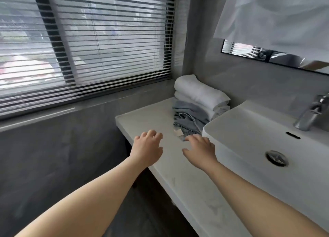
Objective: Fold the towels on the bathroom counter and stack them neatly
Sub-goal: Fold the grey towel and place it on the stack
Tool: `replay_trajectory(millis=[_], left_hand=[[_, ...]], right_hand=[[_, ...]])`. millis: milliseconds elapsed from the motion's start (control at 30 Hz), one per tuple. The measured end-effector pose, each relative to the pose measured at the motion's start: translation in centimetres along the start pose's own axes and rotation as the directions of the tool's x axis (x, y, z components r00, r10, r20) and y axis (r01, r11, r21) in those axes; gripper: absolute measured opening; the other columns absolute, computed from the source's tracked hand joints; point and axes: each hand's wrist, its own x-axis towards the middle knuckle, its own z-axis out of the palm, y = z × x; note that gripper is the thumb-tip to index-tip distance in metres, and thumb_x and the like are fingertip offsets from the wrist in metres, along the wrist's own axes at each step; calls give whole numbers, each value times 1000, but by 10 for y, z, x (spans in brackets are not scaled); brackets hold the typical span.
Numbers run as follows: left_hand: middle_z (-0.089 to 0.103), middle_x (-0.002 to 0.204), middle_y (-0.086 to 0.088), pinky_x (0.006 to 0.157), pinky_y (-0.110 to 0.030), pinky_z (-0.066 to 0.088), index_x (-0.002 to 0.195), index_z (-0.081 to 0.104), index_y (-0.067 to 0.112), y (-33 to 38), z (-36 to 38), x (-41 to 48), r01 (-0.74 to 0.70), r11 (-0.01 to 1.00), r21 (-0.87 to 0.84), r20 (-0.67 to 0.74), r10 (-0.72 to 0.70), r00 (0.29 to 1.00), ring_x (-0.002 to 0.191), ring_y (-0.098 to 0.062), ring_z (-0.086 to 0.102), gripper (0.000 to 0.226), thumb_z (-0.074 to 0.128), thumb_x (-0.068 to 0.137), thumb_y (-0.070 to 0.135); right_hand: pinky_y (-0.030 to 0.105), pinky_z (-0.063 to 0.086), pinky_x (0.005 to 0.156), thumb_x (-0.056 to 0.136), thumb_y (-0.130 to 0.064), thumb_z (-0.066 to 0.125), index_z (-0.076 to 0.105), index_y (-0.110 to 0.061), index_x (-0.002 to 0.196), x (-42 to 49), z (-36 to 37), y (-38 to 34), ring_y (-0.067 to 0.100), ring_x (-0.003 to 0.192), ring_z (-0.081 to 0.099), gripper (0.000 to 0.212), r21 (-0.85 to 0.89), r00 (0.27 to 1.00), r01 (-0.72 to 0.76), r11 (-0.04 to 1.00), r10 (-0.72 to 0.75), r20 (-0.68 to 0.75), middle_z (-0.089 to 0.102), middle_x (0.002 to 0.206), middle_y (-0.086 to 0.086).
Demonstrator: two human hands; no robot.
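counter point(142, 119) of pale stone runs away from me to the window wall, with the basin point(249, 129) on its right. in the far corner sit the white towels point(199, 92), thick, already folded and stacked; they look soft and bulky but light. under and in front of them lies the grey-blue towel point(187, 115), crumpled, its near edge spilling toward me past the basin's corner. i judge it limp and light, so i'd pinch it by the hem or two corners rather than grab the bunch. my left hand point(147, 147) hovers over bare counter, fingers spread and loosely bent, holding nothing. my right hand point(200, 149) is equally loose and empty, its fingertips just beside that near edge; whether they touch it i cannot tell.
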Motion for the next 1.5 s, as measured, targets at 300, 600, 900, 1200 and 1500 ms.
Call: replay_trajectory(millis=[300,600,900,1200,1500], left_hand=[[38,139,1,100,-36,31,135,39,23,-53,30,127,-40,999,-1,93,40,995,125,-24,39,41,44,95,31],[37,142,-1,102,-37,32,139,35,23,-79,60,223,-53,996,-68,167,63,984,130,-26,36,47,47,94,30],[15,153,-5,108,-40,27,149,11,26,-62,92,320,-252,955,-156,209,281,937,138,-29,21,72,53,90,27],[-7,157,-4,115,-51,9,149,-3,37,-31,137,403,-570,821,-29,375,537,755,144,-34,-5,94,59,80,54],[26,141,-2,94,-45,37,132,36,32,-29,154,400,-440,892,-106,316,450,835,123,-32,31,54,58,82,37]], right_hand=[[32,31,101,89,-31,48,46,-23,129,143,30,3,25,128,35,41,43,998,-65,997,65,11,37,140,-1],[40,26,110,82,-36,63,30,-27,142,219,52,20,32,137,22,69,84,969,-242,967,236,80,15,154,5],[56,32,104,77,-49,71,0,-37,148,271,65,52,35,142,7,101,174,849,-528,831,523,76,-11,158,1],[54,31,106,68,-57,70,7,-37,147,311,85,67,36,140,14,103,107,788,-609,786,584,197,15,155,0],[38,39,92,82,-39,60,30,-35,139,298,90,61,34,121,30,64,238,760,-647,724,637,130,27,145,1]])
